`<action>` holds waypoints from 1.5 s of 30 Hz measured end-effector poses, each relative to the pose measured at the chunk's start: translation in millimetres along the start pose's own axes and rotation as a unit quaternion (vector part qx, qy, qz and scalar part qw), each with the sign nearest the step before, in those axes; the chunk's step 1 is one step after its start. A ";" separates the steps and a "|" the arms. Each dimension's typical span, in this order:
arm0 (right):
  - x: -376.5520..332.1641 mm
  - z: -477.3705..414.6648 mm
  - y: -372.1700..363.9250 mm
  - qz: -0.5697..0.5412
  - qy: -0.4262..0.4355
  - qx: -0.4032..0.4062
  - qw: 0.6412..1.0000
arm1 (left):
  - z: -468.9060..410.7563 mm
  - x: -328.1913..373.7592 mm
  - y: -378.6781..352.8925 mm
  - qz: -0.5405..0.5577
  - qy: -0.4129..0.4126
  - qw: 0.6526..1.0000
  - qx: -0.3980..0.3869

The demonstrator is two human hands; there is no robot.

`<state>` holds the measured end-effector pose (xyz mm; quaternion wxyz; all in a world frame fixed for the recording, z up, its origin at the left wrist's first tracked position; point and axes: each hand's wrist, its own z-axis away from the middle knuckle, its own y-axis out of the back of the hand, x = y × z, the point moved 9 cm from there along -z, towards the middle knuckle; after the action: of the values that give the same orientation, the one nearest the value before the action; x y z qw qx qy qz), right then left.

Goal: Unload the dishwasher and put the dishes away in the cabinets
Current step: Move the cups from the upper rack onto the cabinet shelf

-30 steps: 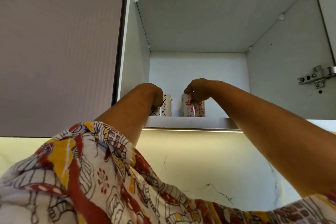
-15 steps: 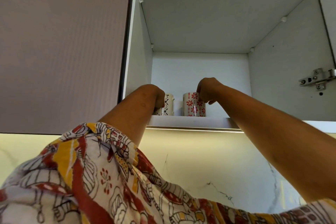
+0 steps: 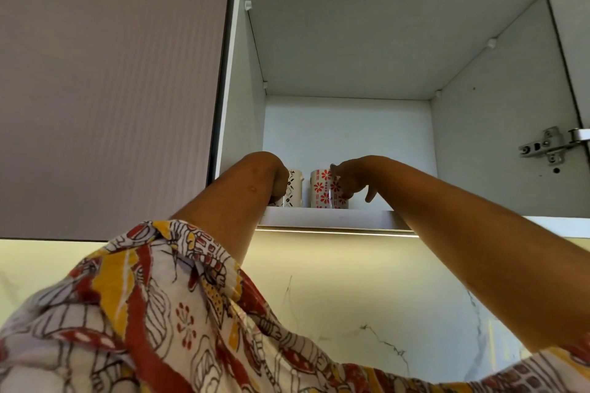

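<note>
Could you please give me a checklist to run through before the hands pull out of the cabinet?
1. Red-flowered mug upright on the bottom shelf: ok.
2. Black-patterned mug upright on it: ok.
3. Gap between the mugs: ok.
4. Left hand off the black-patterned mug: cannot tell, fingers hidden.
5. Right hand clear of the red-flowered mug: not ok, fingers touch it.

The red-flowered mug [image 3: 321, 189] is looking smooth and glossy. At 3 o'clock the hinge [image 3: 542, 145] is shining like metal. The sleeve [image 3: 143, 313] is looking like soft printed cloth.
</note>
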<state>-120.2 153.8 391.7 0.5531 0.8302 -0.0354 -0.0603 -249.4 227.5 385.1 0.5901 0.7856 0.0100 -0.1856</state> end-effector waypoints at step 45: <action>-6.5 19.7 -5.3 0.113 0.097 -0.005 0.989 | 7.8 1.0 -11.3 -0.091 0.014 0.993 -0.075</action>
<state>-129.4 138.7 379.8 0.5614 0.8200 -0.0747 0.0828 -253.3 223.5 372.5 0.6274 0.7377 0.1039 -0.2264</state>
